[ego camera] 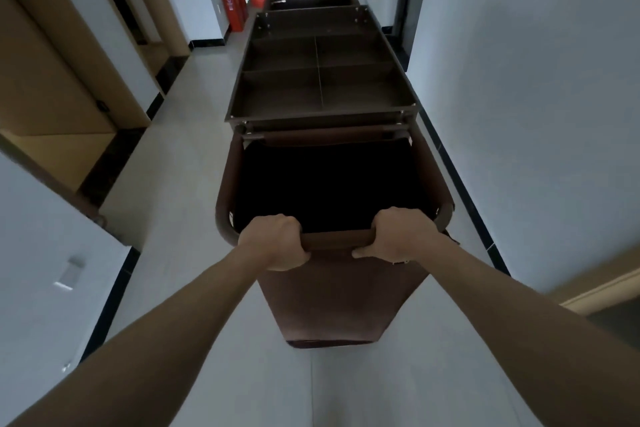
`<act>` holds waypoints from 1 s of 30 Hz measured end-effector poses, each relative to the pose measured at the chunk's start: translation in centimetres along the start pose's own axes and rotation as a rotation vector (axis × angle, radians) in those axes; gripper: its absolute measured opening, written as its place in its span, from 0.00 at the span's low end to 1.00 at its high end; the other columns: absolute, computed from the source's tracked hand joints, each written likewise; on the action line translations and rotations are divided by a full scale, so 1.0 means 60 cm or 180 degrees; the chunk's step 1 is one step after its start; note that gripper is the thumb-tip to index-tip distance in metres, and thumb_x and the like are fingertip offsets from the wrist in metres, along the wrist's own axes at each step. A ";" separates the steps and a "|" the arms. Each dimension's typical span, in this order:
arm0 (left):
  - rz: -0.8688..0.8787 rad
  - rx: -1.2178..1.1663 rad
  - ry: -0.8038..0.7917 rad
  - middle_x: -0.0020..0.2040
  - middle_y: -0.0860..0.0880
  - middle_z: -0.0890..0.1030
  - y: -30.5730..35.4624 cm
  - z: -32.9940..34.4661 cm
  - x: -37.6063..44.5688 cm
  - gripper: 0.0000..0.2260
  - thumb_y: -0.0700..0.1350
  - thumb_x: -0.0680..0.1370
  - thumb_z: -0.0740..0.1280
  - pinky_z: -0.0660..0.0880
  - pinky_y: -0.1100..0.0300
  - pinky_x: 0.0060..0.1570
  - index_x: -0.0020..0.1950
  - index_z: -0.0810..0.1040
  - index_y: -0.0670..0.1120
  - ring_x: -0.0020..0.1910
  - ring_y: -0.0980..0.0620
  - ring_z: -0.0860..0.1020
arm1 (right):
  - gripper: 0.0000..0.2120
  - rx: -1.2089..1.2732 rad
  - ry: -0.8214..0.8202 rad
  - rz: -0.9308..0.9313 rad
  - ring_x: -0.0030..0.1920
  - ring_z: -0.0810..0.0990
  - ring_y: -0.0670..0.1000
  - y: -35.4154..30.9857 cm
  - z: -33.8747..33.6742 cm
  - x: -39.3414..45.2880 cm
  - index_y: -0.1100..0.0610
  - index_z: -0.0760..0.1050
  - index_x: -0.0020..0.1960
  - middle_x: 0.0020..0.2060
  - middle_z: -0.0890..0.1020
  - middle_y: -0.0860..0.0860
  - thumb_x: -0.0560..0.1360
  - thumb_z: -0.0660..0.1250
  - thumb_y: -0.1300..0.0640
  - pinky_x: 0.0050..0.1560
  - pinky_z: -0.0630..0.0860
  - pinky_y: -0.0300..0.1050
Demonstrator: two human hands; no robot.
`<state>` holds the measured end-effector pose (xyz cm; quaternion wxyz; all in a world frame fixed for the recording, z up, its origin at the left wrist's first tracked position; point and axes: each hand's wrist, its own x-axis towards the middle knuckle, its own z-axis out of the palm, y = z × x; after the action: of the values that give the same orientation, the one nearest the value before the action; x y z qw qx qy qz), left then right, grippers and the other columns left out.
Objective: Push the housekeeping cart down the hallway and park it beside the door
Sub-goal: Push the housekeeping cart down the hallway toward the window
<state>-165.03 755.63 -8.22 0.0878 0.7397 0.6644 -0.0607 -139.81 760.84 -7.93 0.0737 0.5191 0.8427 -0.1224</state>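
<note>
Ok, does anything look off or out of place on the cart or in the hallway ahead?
Nothing stands out. The cart sits straight, its top tray empty, left hand and right hand on the handle. Red boxes stand against the left wall, clear of the path.

- No text, number or brand can be read anywhere.
- The red cabinet [232, 12] by the left wall carries white marks, but they are too small and blurred to read.

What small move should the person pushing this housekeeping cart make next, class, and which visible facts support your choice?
Probably keep rolling the cart straight ahead. The left hand and right hand are both closed on the handle bar, the floor ahead looks open, and the cart sits nearer the right wall, so a slight leftward correction may help.
</note>
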 end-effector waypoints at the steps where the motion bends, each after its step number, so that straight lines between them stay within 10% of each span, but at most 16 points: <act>1: 0.0032 0.0045 0.0075 0.31 0.56 0.76 -0.011 -0.003 0.025 0.15 0.64 0.68 0.63 0.68 0.59 0.27 0.35 0.74 0.53 0.29 0.56 0.75 | 0.27 -0.0043 0.0120 -0.0016 0.26 0.77 0.45 0.003 -0.005 0.024 0.48 0.74 0.32 0.24 0.77 0.45 0.67 0.67 0.24 0.29 0.73 0.42; 9: 0.0126 0.0122 0.0442 0.30 0.57 0.75 -0.091 -0.043 0.211 0.26 0.79 0.67 0.61 0.67 0.60 0.28 0.34 0.69 0.55 0.29 0.58 0.74 | 0.26 -0.0158 0.0651 -0.0146 0.25 0.72 0.42 0.038 -0.049 0.221 0.45 0.67 0.30 0.25 0.74 0.42 0.67 0.65 0.23 0.24 0.61 0.39; 30: -0.0253 0.0004 0.0589 0.25 0.57 0.76 -0.241 -0.147 0.687 0.32 0.83 0.62 0.54 0.73 0.60 0.27 0.33 0.77 0.56 0.26 0.59 0.76 | 0.29 -0.0229 0.0686 -0.0328 0.28 0.72 0.46 0.166 -0.189 0.708 0.49 0.70 0.39 0.30 0.73 0.45 0.68 0.62 0.21 0.30 0.69 0.44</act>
<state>-175.11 799.02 -8.81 0.0231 0.7153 0.6984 0.0041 -150.00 804.75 -9.03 -0.0051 0.4823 0.8751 -0.0391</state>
